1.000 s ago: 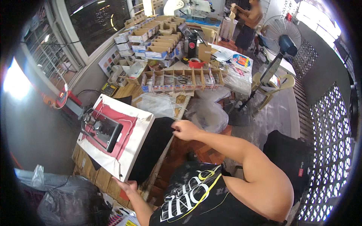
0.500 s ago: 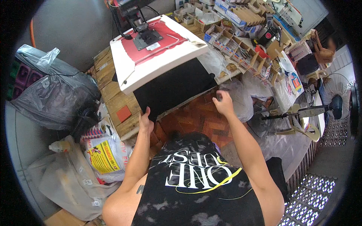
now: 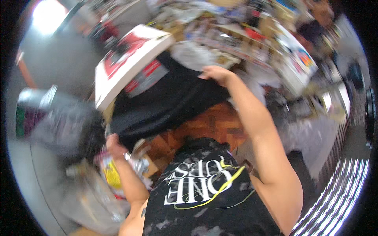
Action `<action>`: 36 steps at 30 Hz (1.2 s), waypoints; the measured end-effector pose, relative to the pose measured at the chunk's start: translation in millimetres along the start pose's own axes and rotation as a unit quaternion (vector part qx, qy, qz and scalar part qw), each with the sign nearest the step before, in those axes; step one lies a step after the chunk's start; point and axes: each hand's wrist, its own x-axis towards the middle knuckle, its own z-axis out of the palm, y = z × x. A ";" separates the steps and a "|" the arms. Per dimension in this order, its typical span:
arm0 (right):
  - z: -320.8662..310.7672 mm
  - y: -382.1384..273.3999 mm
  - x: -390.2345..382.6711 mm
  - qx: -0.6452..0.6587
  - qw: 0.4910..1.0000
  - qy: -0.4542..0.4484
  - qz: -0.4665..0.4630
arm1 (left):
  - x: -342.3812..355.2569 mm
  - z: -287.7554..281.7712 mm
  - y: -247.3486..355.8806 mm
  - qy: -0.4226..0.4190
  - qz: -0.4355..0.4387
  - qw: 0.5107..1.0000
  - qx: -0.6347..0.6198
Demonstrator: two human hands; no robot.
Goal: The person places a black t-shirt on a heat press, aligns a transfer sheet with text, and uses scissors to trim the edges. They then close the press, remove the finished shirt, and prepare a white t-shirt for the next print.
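A wide piece of black cloth (image 3: 173, 94) with a grey and red printed patch (image 3: 147, 78) hangs over the front of a heat press. My left hand (image 3: 116, 146) is at the cloth's near left corner, its fingers blurred but closed at the edge. At the cloth's right side, my right hand (image 3: 216, 74) pinches the fabric. The cloth stretches between both hands, with soft folds along its near side. The raised white upper plate (image 3: 136, 78) of the heat press, with red covering on top, hangs over the cloth's far left part and hides some of it.
Divided cardboard boxes (image 3: 236, 43) with small goods crowd the back right. A dark plastic-wrapped bundle (image 3: 67, 126) stands at left, above a printed sack (image 3: 112, 173). A fan (image 3: 370, 118) is at the right rim. Brown tiled floor (image 3: 212, 122) shows below the cloth.
The view has swung and blurred. My hands have moved apart, left hand down-left and right hand up. The black cloth is now spread wider toward me, and its printed patch shows under the plate.
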 end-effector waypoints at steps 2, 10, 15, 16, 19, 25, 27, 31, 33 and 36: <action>-10.0 -13.6 -38.2 0.015 0.991 0.045 -0.125 | 30.4 43.5 56.4 0.017 -0.019 0.967 -0.252; -36.2 -10.5 -385.3 0.283 0.603 0.637 -0.387 | -53.0 335.0 232.4 -0.328 0.081 0.885 -0.321; 94.2 22.6 -662.4 0.047 0.269 0.811 -0.518 | -234.8 498.9 300.8 -0.593 -0.021 0.720 -0.359; 141.7 28.1 -701.0 -0.023 0.279 0.810 -0.516 | -280.4 523.9 302.8 -0.643 -0.048 0.683 -0.343; 256.4 67.8 -775.3 0.162 0.214 0.811 -0.520 | -431.1 567.6 267.1 -0.795 -0.023 0.574 -0.193; 365.6 202.7 -727.8 -0.004 0.267 0.958 0.108 | -625.1 634.4 113.2 -0.911 -0.039 0.409 -0.035; 389.8 214.5 -696.3 0.058 0.404 0.890 0.202 | -639.2 644.1 54.9 -0.887 0.035 0.458 0.047; 382.3 242.2 -654.9 0.067 0.441 0.799 0.402 | -599.8 634.1 -34.4 -0.812 0.387 0.421 0.114; 335.3 263.4 -634.2 0.052 0.500 0.793 0.345 | -545.1 614.1 -50.0 -0.870 0.351 0.339 0.067; 231.1 266.1 -552.9 -0.042 0.684 0.681 0.258 | -412.1 564.3 -42.6 -0.831 0.378 0.105 0.394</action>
